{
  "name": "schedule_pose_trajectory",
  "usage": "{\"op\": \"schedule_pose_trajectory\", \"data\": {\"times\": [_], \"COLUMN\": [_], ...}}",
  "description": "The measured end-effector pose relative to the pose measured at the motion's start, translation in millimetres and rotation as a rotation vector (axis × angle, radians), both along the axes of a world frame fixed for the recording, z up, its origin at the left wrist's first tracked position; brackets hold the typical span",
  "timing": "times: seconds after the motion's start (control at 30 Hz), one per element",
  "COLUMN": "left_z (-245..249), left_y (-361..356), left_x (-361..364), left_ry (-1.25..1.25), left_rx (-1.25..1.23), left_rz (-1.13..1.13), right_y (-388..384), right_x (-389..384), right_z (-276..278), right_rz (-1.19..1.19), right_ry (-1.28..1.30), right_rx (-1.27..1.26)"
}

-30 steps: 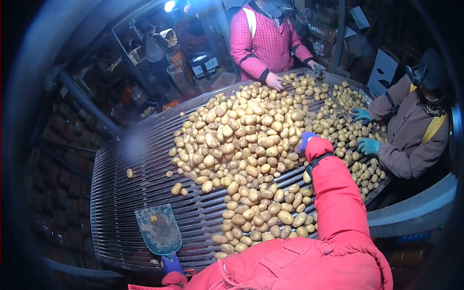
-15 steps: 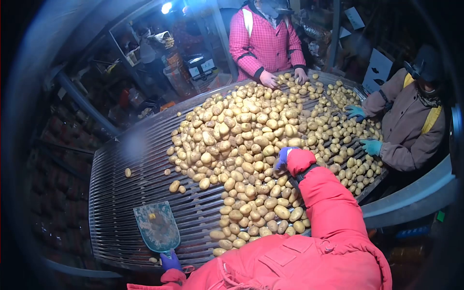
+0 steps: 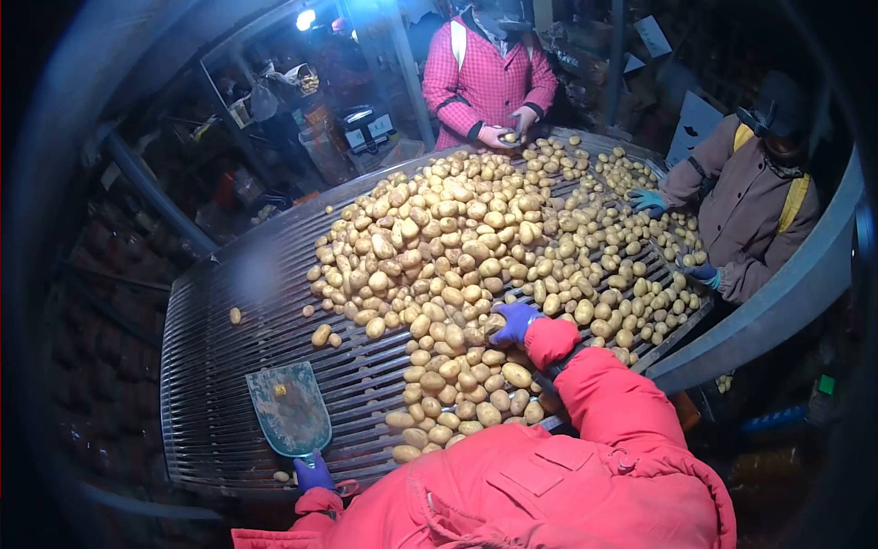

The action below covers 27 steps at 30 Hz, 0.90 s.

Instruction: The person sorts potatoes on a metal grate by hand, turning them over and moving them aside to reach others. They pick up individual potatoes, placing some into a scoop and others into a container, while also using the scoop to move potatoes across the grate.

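Slatted metal table [image 3: 219, 375], dim room. Left hand [image 3: 314, 473], purple-gloved, closed round handle of teal scoop [image 3: 291, 409] lying on slats. Potatoes [image 3: 439, 220] heaped mid-table. Right hand [image 3: 515, 324] at heap's near side, fingers curved on potatoes; can't tell whether any gripped. Brown-jacketed co-worker [image 3: 754, 206] far right.

Slatted metal, matt skins, puffy cloth.
We see a counter [image 3: 215, 389] of metal bars with a dull gleam, a scuffed, dirt-filmed scoop [image 3: 291, 412] at seven o'clock that looks plastic, matt potatoes [image 3: 430, 229], some rough with soil, and a creased, matt cloth coat [image 3: 622, 403] at five o'clock.
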<state>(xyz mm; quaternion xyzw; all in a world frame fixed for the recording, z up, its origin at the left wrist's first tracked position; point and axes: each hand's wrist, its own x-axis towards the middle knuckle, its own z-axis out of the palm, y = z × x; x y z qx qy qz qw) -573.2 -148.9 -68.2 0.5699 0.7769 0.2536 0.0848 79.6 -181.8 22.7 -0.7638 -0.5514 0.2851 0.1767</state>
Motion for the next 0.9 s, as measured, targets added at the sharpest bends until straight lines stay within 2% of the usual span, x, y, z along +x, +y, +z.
{"op": "schedule_pose_trajectory", "data": {"times": [0.1, 0.2, 0.3, 0.37, 0.4, 0.5, 0.57, 0.6, 0.63, 0.7, 0.77, 0.9], "left_z": [17, 30, 27, 24, 22, 26, 33, 11, -1, -16, -3, 8], "left_y": [-2, -7, -5, -4, -3, -3, -7, 0, 5, 14, 11, 7], "left_x": [11, 22, 20, 15, 14, 20, 27, 12, 1, -14, -6, 5], "left_ry": [0.018, -0.012, -0.057, -0.060, -0.074, -0.093, -0.061, -0.165, -0.173, -0.085, -0.078, -0.039], "left_rx": [-0.031, -0.030, 0.007, -0.021, -0.027, -0.040, -0.048, 0.023, -0.009, 0.019, -0.052, -0.076], "left_rz": [-0.006, -0.033, -0.062, -0.082, -0.072, -0.043, -0.025, -0.089, -0.098, -0.161, -0.147, -0.127], "right_y": [-20, -79, -157, -229, -259, -360, -415, -439, -463, -509, -542, -555], "right_x": [-5, -10, 0, 2, 9, -2, -16, -25, -37, -59, -79, -97], "right_z": [-24, 4, 1, -1, -9, -30, -61, -80, -102, -145, -179, -212], "right_rz": [-0.030, -0.164, -0.204, -0.208, -0.008, -0.223, -0.398, -0.481, -0.552, -0.578, -0.438, 0.098], "right_ry": [-0.004, 0.446, 0.834, 0.907, 1.031, 1.104, 1.058, 1.002, 0.938, 0.762, 0.572, 0.216], "right_rx": [0.137, 0.200, 0.325, 0.306, 0.236, 0.016, -0.124, -0.199, -0.280, -0.472, -0.648, -0.775]}}
